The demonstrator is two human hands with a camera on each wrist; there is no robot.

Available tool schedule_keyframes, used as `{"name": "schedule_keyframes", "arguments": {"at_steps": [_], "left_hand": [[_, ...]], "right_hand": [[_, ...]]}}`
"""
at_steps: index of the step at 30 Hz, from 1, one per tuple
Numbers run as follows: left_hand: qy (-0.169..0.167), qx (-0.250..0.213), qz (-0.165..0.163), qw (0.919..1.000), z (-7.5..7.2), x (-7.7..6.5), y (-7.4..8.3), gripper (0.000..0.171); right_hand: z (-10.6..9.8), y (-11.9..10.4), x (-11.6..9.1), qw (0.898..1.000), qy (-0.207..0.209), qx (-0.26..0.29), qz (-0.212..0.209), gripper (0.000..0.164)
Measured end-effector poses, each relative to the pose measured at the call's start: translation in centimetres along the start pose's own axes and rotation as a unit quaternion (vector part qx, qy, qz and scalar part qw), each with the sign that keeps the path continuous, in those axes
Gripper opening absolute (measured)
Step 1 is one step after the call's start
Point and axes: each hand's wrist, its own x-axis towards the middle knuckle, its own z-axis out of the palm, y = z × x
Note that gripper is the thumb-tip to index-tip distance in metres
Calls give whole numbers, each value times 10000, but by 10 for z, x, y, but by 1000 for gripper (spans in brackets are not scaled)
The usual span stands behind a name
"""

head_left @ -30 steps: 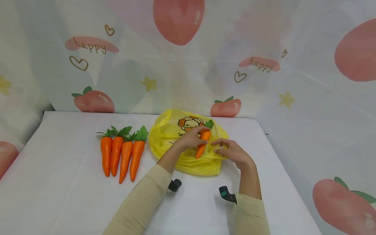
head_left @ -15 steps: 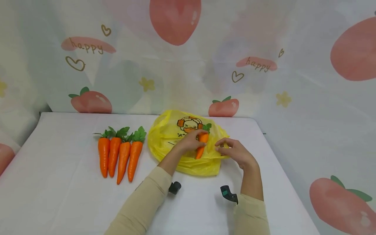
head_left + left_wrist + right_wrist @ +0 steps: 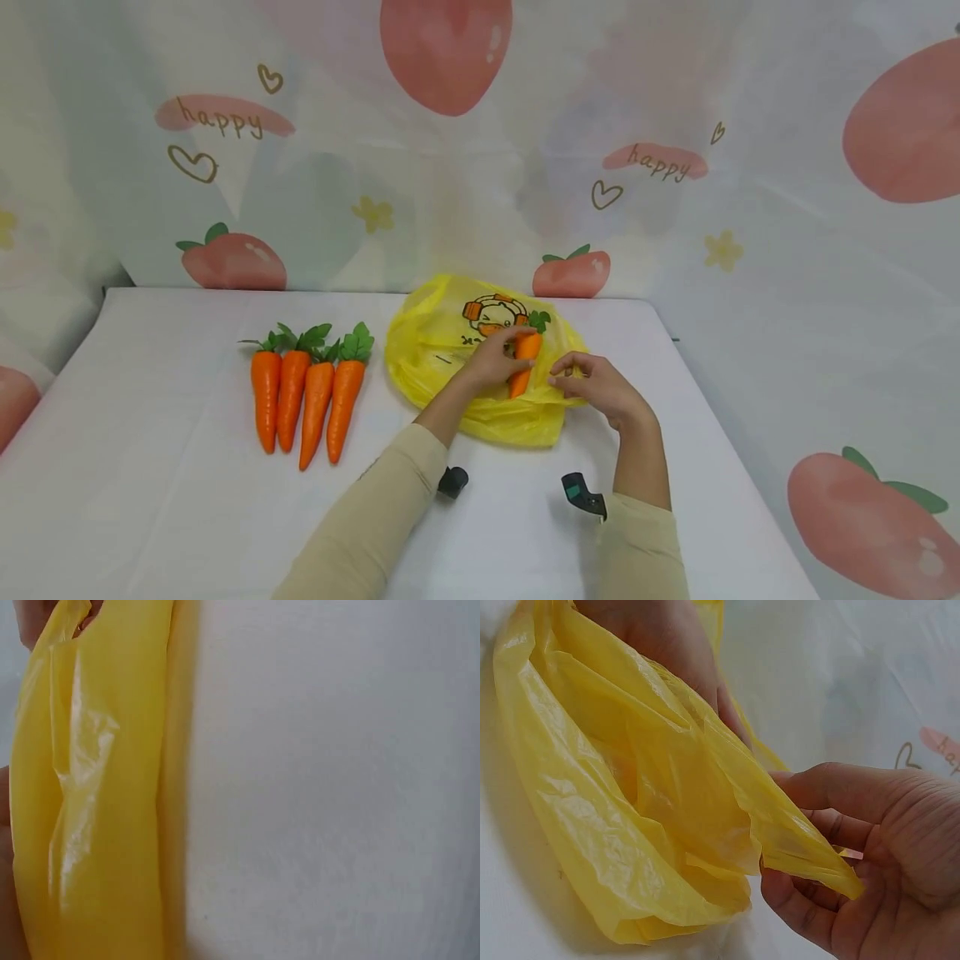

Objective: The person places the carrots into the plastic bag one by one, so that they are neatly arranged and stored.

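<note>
A carrot (image 3: 528, 347) with green leaves is gripped between the thumb and fingers of my left hand (image 3: 491, 362). It leans over the mouth of a yellow plastic bag (image 3: 423, 354), and its pointed end is hidden behind the bag's near edge. The bag lies on its side, with a printed cartoon duck on top. My right hand (image 3: 602, 392) pinches the right edge of the bag's mouth; the right wrist view shows the stretched plastic (image 3: 802, 851) between thumb and fingers. Yellow film covers most of the left wrist view, so the carrot is out of sight there.
Several carrots (image 3: 306, 400) lie side by side left of the bag, leaves pointing away from me. All rest on a white-covered table (image 3: 187, 517). A patterned cloth (image 3: 450, 192) hangs behind the table. Black wrist devices (image 3: 583, 495) stick out near both sleeves.
My left hand and the carrot have shifted slightly right and the carrot's tip has gone behind the bag's edge. My right fingers have drawn together on the bag's rim. The loose carrots stay put.
</note>
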Motion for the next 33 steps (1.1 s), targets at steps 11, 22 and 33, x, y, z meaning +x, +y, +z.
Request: {"name": "schedule_keyframes", "arguments": {"at_steps": [11,22,33], "left_hand": [[-563,375,88,9977,2,-8,-1,50],[-756,530,-72,9957,4,-11,6,52],[-601,456,-23,9971,1,-10,10,53]], "right_hand": [[1,5,-2,9998,-46,-72,-164,23],[1,4,-1,9996,18,-29,-265,24],[0,4,1,9997,-33,-100,-218,25]]}}
